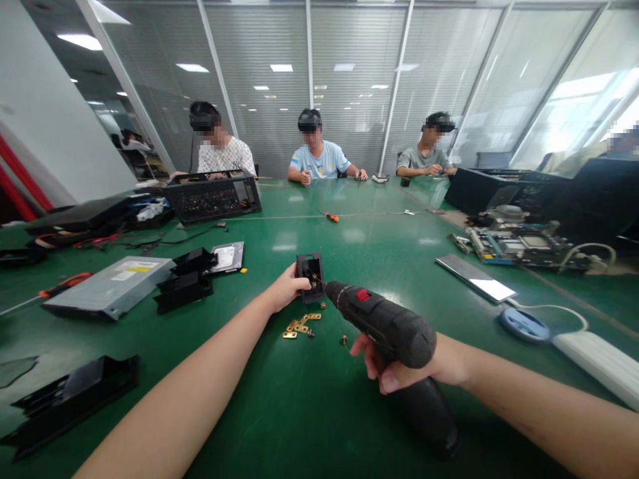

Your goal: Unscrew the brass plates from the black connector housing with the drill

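My left hand (288,289) is closed on a small black box-shaped part (311,296), with the thumb at its open front, where small brassy pieces show. My right hand (394,369) grips a black cordless drill (384,322) with a red switch. The drill points left, its bit reaching to the opening of the black part; whether the tip touches anything inside is too small to tell. Several flat brass plates (301,326) lie on the green table just below the part, with a few small screws (344,340) near them.
Left are a silver drive (112,285), black brackets (184,283), a hard disk (227,257) and a black bracket (74,399). Ahead lies an orange screwdriver (332,217). Right are a phone (474,278), a power strip (599,366) and a circuit board (529,243). Several people sit beyond.
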Available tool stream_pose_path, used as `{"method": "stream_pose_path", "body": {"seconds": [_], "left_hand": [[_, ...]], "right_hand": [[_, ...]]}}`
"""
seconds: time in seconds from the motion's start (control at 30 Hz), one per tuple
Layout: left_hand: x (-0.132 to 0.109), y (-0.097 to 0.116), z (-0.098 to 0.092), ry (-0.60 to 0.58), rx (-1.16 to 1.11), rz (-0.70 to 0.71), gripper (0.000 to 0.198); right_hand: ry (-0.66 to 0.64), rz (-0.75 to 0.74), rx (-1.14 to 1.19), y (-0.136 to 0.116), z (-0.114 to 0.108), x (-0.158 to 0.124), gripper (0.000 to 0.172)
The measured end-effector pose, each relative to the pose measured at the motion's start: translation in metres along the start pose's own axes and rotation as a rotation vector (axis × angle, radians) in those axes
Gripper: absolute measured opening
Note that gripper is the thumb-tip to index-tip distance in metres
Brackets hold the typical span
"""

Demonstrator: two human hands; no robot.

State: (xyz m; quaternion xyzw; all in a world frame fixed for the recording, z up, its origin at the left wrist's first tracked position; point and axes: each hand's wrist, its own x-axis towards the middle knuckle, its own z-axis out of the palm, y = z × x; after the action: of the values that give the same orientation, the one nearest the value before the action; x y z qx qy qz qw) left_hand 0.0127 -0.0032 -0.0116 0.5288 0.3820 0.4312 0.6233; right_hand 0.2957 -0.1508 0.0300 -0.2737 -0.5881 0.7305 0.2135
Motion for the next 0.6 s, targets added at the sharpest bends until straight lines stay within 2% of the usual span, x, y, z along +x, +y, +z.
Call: {"method": "stream_pose_path", "body": {"seconds": [0.1,0.23,0.4,0.6], "left_hand": [[-0.001,0.0,-0.001,-0.003,0.006,-0.005,0.056],[-0.002,-0.001,-0.003,-0.005,0.013,-0.013,0.058],[-0.003,-0.002,-0.005,-0.003,0.025,-0.011,0.062],[-0.003,-0.004,-0.006,-0.005,0.074,0.026,0.06]], "right_hand": [[-0.016,0.027,0.029,-0.005,0.007,0.001,0.065],[0.013,0.063,0.025,-0.011,0.013,0.002,0.063],[0.015,0.097,0.108,-0.002,0.008,0.003,0.069],[0.053,0.108,0.18,0.003,0.009,0.001,0.068]]}}
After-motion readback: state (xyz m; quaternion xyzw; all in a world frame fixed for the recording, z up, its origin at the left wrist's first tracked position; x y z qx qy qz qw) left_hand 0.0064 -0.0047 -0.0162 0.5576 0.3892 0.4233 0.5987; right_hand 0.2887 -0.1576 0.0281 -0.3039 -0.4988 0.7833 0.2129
